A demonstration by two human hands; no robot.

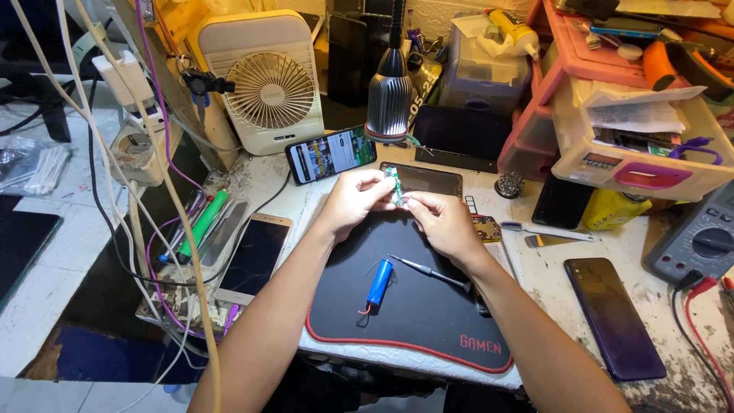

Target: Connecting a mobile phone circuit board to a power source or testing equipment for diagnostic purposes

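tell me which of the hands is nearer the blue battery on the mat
Left. The left hand is up and slightly left of the blue battery; the right hand is farther, up and right of it.

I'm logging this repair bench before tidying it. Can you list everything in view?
circuit board: 1, green, held between both hands above the mat
battery: 1, blue with wires, on the mat
screwdriver: 1, dark, on the mat beside the battery
mat: 1, black with red edge, table front
phones: 3; lit one by the fan, cracked pale one left of the mat, dark purple one right
fan: 1, cream, back left
lamp: 1, silver, back centre
multimeter: 1, grey, far right
toothbrush: 1, white, right of the hands
drawers: 1 stack, pink and cream, back right
left hand: 1, fingers on the board
right hand: 1, fingers on the board
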